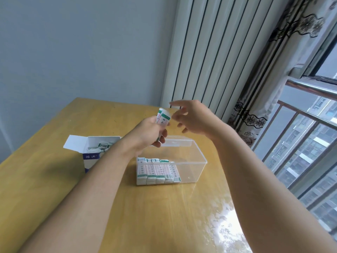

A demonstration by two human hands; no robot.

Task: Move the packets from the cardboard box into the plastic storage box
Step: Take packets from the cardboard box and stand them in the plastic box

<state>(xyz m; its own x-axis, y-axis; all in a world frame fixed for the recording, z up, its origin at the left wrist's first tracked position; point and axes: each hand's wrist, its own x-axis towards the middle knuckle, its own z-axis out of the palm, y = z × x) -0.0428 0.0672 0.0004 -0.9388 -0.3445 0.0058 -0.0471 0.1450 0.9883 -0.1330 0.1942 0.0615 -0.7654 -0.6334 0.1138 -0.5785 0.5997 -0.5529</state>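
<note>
Packets, held (162, 118): small bundle of white paper sachets with green print, long axis near upright, top tilted slightly right; raised above the far left corner of the plastic storage box (189, 157). Left hand (151, 133): fingers curled around the bundle's lower part. Right hand (193, 116): fingers spread and relaxed, just right of the bundle, holding nothing. Storage box: clear, rectangular, rigid; stacked packets (157, 170) fill its left end, lying flat. Cardboard box (91, 152): white and blue, flap open, loose packets inside, left of storage box. Table (54, 179): glossy yellow wood.
</note>
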